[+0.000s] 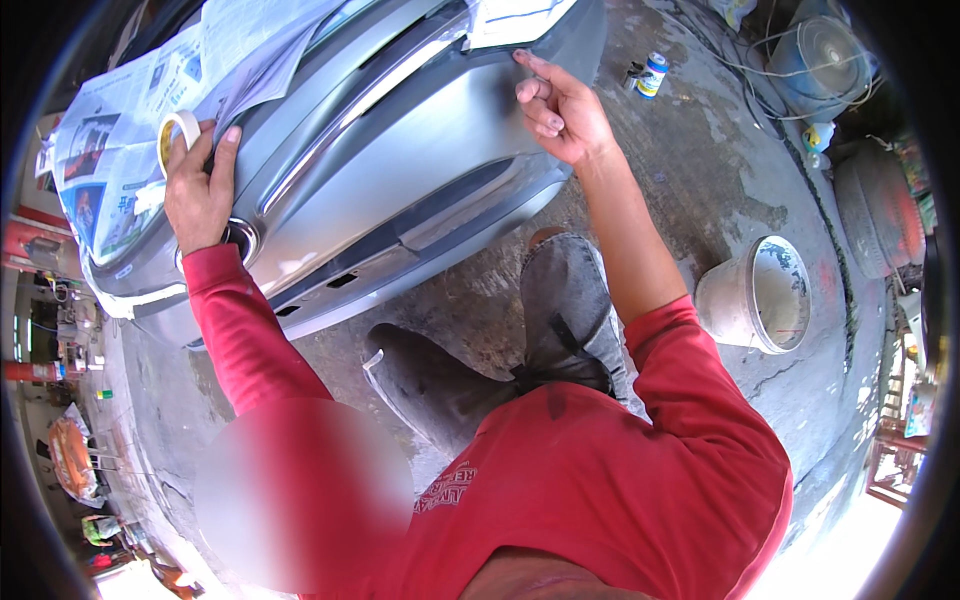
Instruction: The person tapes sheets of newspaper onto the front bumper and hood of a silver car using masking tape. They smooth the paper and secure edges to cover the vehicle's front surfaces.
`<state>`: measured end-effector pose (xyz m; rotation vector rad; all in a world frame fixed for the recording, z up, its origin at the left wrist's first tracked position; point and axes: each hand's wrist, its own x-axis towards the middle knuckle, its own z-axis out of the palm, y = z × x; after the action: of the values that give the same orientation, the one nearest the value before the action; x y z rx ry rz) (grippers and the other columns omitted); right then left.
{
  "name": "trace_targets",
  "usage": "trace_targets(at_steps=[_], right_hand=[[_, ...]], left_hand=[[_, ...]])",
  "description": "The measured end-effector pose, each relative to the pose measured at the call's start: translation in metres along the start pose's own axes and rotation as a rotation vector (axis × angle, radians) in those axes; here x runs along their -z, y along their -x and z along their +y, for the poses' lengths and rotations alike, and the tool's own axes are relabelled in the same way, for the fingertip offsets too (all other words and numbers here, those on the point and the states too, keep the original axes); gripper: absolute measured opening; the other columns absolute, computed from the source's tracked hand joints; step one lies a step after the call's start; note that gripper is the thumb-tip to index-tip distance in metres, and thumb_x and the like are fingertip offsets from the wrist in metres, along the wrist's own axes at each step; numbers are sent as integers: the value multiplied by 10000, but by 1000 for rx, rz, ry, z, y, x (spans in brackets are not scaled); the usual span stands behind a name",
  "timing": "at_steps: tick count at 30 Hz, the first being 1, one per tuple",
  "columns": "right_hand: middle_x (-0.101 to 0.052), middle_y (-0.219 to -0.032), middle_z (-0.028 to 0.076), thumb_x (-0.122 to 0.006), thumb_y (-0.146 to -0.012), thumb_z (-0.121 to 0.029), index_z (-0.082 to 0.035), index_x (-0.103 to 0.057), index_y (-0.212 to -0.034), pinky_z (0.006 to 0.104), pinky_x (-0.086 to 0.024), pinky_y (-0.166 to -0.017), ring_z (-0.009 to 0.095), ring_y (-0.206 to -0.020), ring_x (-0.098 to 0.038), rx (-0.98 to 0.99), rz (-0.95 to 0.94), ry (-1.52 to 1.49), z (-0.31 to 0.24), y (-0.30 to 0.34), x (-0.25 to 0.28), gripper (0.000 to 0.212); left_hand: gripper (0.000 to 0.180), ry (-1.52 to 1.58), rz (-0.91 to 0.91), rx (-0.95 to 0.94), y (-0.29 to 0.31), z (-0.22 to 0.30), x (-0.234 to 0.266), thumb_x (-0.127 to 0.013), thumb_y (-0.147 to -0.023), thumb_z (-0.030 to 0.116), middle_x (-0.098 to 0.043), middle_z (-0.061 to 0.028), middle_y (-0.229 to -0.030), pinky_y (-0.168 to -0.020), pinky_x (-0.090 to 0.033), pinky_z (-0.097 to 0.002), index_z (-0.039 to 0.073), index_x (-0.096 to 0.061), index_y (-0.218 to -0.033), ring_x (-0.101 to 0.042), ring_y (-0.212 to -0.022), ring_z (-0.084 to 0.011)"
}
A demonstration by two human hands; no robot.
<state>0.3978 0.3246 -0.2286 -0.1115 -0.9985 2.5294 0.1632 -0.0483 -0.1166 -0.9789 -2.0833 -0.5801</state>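
Observation:
My left hand (203,185) has a roll of masking tape (166,150) at its fingers, with the thumb resting near the newspaper edge. Sheets of newspaper (140,95) cover the upper left of a silver-grey car bumper (400,150). A chrome strip (345,130) curves along it. At the bumper's upper right edge, my right hand (562,115) stretches out its index finger, the tip touching just beside a white sheet of paper (520,22). Its other fingers are loosely curled, and nothing shows in them. A round lamp opening (243,238) lies just below my left wrist.
A whitish bucket (735,298) stands on the concrete floor to the right. Beyond it lie a tire (875,212), a blue-grey drum (822,62) with loose wires, and a blue-and-white can (652,76). My bent knees (565,300) are close beneath the bumper.

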Motion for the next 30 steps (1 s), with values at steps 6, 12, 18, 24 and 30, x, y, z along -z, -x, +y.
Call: trace_targets(at_steps=[6,12,18,24,30], right_hand=[[-758,-794,23,-741,-1026,-272,-62,-574,-1553,256,-428,-566,67,-578,-516,259,23,988,20,29,-54,591],[-717,-1263,245,-666,-1048,-290,55,-604,-1450,453,-568,-972,365,-1104,-720,1052,21,1881,34,28,-76,534],[-656,-1397,284,-695,-1011,-308,106,-655,-1332,494,-448,-1179,453,-1262,-636,1184,18,2078,69,10,-83,526],[-743,-1309,194,-708,-1008,-442,9,-749,-1268,466,-511,-1134,380,-1240,-700,990,-251,1777,97,23,-113,522],[-763,-1230,230,-697,-1008,-444,67,-764,-1146,489,-498,-1133,391,-1224,-698,1359,143,1863,44,-30,-95,534]], left_hand=[[503,-5,43,-56,-1,-2,1,-734,-988,511,-740,-168,-1154,-918,-542,-456,39,-807,-1146,-701,-1052,-400],[581,28,-58,2,-1,-18,1,-695,-999,585,-738,-145,-1216,-947,-543,-423,55,-798,-1216,-715,-1085,-370],[621,-37,-99,26,-4,-26,1,-658,-1014,620,-742,-118,-1284,-978,-546,-412,58,-796,-1240,-724,-1122,-358],[584,-21,-34,-9,1,-19,-1,-684,-1000,602,-735,-154,-1174,-924,-555,-468,65,-810,-1192,-718,-1066,-396],[518,13,-13,-14,-1,-5,5,-695,-1007,553,-745,-106,-1168,-899,-557,-446,72,-820,-1150,-723,-1037,-380]])
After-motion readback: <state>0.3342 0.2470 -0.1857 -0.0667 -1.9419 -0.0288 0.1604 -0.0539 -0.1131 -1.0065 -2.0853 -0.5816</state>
